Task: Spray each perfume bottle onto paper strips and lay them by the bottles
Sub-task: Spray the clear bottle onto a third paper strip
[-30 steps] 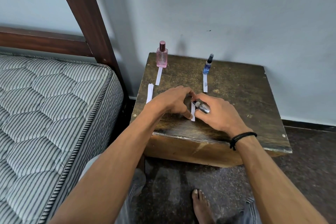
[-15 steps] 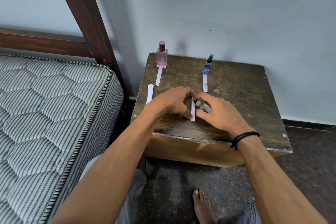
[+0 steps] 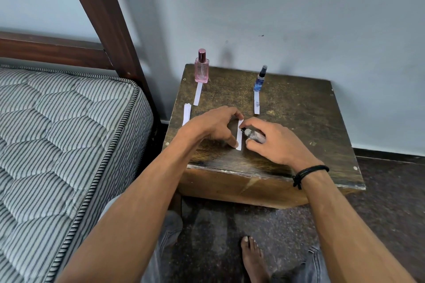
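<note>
The left hand (image 3: 213, 125) pinched a white paper strip (image 3: 239, 136) upright between thumb and fingers above the near middle of the worktop (image 3: 299, 126). The right hand (image 3: 273, 142) was clenched around a small clear spray bottle (image 3: 254, 136), its nozzle end pointed left and right up against the strip. A black cord bracelet (image 3: 309, 173) circled the right wrist.

At the far left corner of the worktop a pink perfume bottle (image 3: 202, 69) stood upright with its cap on, and a strip (image 3: 197, 94) lay flat just near of it, running toward the person. At the far middle a slim blue bottle (image 3: 260, 80) with a dark sprayer stood upright, with another strip (image 3: 256, 103) laid flat just near of it. A small stack of spare strips (image 3: 186, 114) lay at the worktop's left edge, just left of the left hand and partly hidden by it.

Left of the worktop stood a bed with a striped quilted mattress (image 3: 57, 135) and a dark wooden bedpost (image 3: 108, 18) slanting up the pale wall (image 3: 299, 18). A bare foot (image 3: 253, 259) rested on the dark floor (image 3: 391, 202) near the worktop. Nothing lay between the hands and the two standing bottles.
</note>
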Demonstrator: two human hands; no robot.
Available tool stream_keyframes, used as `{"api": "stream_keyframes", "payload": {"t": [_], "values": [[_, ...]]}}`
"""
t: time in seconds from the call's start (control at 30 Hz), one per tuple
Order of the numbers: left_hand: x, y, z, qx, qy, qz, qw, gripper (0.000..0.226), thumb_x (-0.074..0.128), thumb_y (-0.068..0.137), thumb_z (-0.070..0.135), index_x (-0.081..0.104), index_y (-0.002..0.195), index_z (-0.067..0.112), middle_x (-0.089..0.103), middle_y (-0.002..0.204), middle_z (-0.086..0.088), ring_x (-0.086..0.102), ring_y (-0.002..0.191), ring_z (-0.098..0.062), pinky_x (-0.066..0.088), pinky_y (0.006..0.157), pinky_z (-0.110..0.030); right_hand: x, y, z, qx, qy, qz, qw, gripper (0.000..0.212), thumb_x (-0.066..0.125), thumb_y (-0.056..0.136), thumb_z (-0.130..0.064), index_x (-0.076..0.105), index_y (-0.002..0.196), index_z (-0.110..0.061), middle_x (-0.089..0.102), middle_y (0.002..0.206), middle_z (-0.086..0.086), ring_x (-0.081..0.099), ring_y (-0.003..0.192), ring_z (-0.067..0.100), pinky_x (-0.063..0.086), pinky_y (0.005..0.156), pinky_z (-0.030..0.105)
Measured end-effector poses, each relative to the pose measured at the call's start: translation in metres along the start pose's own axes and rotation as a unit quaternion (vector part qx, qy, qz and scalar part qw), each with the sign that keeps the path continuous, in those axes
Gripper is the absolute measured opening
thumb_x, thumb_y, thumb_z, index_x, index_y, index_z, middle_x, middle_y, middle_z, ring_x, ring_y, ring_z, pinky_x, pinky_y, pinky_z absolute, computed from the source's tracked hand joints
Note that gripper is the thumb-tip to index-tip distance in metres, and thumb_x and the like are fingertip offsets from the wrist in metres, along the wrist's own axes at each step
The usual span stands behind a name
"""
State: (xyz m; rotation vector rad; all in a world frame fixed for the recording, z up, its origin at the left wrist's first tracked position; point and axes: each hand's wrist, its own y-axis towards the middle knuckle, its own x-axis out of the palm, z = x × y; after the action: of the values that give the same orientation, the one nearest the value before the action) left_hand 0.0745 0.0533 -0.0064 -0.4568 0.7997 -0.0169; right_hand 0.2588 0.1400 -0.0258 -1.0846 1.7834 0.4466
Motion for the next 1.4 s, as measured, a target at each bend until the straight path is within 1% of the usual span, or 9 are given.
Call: {"api": "stream_keyframes", "payload": {"t": [0.2, 0.33, 0.67, 0.73, 0.83, 1.03, 1.2, 1.3, 1.4], "values": [[0.0, -0.001, 0.0, 0.001, -0.015, 0.001, 1.0, 0.083, 0.089, 0.071, 0.02, 0.046, 0.141, 0.024, 0.048, 0.138, -0.002, 0.049, 0.11, -0.018, 0.042, 0.092, -0.032, 0.003, -0.002, -0.004, -0.014, -0.01, 0.019, 1.0, 0.041, 0.061, 0.09, -0.043, 0.054, 0.13, -0.047, 0.058, 0.102, -0.017, 0.054, 0.085, 0.016, 0.041, 0.07, 0.034], [0.0, -0.002, 0.001, -0.004, -0.022, -0.001, 1.0, 0.083, 0.09, 0.069, 0.019, 0.046, 0.14, 0.023, 0.05, 0.138, -0.002, 0.053, 0.117, -0.021, 0.045, 0.098, -0.036, 0.004, -0.002, -0.007, -0.019, -0.009, 0.03, 0.999, 0.04, 0.06, 0.09, -0.044, 0.053, 0.129, -0.049, 0.057, 0.1, -0.021, 0.055, 0.086, 0.016, 0.044, 0.071, 0.035], [0.001, -0.001, 0.001, -0.006, -0.025, 0.0, 1.0, 0.083, 0.09, 0.069, 0.019, 0.047, 0.139, 0.024, 0.052, 0.131, -0.001, 0.053, 0.111, -0.021, 0.046, 0.095, -0.035, 0.004, -0.003, -0.006, -0.016, -0.012, 0.026, 0.999, 0.042, 0.062, 0.09, -0.042, 0.055, 0.131, -0.046, 0.067, 0.111, -0.012, 0.06, 0.091, 0.021, 0.046, 0.074, 0.036], [0.001, 0.0, 0.001, -0.006, -0.022, 0.0, 1.0, 0.083, 0.09, 0.069, 0.019, 0.046, 0.139, 0.024, 0.051, 0.131, -0.001, 0.053, 0.11, -0.02, 0.044, 0.093, -0.033, 0.004, -0.003, -0.007, -0.016, -0.014, 0.024, 0.999, 0.042, 0.062, 0.089, -0.042, 0.055, 0.131, -0.047, 0.065, 0.107, -0.013, 0.061, 0.092, 0.021, 0.047, 0.074, 0.036], [0.001, 0.0, 0.001, -0.008, -0.024, -0.001, 1.0, 0.083, 0.09, 0.069, 0.019, 0.046, 0.14, 0.024, 0.05, 0.134, -0.001, 0.053, 0.114, -0.021, 0.045, 0.098, -0.036, 0.004, -0.002, -0.008, -0.013, -0.015, 0.026, 0.999, 0.041, 0.062, 0.089, -0.042, 0.055, 0.129, -0.047, 0.06, 0.098, -0.015, 0.059, 0.087, 0.021, 0.046, 0.072, 0.036], [0.001, 0.0, 0.001, -0.009, -0.024, -0.002, 1.0, 0.084, 0.09, 0.07, 0.019, 0.045, 0.141, 0.023, 0.049, 0.136, -0.001, 0.052, 0.114, -0.02, 0.043, 0.096, -0.033, 0.003, -0.004, -0.008, -0.018, -0.018, 0.03, 0.999, 0.039, 0.063, 0.089, -0.042, 0.057, 0.128, -0.045, 0.052, 0.078, -0.02, 0.054, 0.079, 0.018, 0.037, 0.065, 0.033], [0.0, -0.001, 0.002, -0.009, -0.026, -0.002, 1.0, 0.085, 0.09, 0.069, 0.019, 0.045, 0.141, 0.023, 0.05, 0.135, -0.001, 0.051, 0.109, -0.018, 0.042, 0.092, -0.031, 0.001, -0.004, -0.011, -0.023, -0.017, 0.026, 0.999, 0.038, 0.064, 0.089, -0.044, 0.058, 0.127, -0.042, 0.058, 0.091, -0.016, 0.056, 0.081, 0.018, 0.041, 0.068, 0.034], [0.0, -0.002, 0.002, -0.007, -0.018, -0.001, 1.0, 0.085, 0.09, 0.069, 0.02, 0.045, 0.141, 0.022, 0.049, 0.134, -0.002, 0.052, 0.113, -0.02, 0.044, 0.097, -0.034, 0.0, -0.004, -0.011, -0.017, -0.016, 0.023, 0.999, 0.037, 0.065, 0.089, -0.042, 0.059, 0.126, -0.042, 0.059, 0.091, -0.014, 0.057, 0.082, 0.019, 0.043, 0.068, 0.035], [0.0, -0.003, 0.003, -0.008, -0.015, -0.003, 1.0, 0.085, 0.09, 0.069, 0.021, 0.045, 0.141, 0.022, 0.05, 0.134, -0.002, 0.053, 0.117, -0.022, 0.045, 0.102, -0.038, 0.001, -0.004, -0.012, -0.006, -0.017, 0.025, 1.0, 0.038, 0.066, 0.09, -0.04, 0.059, 0.127, -0.043, 0.056, 0.092, -0.015, 0.055, 0.083, 0.018, 0.039, 0.068, 0.034]]}}
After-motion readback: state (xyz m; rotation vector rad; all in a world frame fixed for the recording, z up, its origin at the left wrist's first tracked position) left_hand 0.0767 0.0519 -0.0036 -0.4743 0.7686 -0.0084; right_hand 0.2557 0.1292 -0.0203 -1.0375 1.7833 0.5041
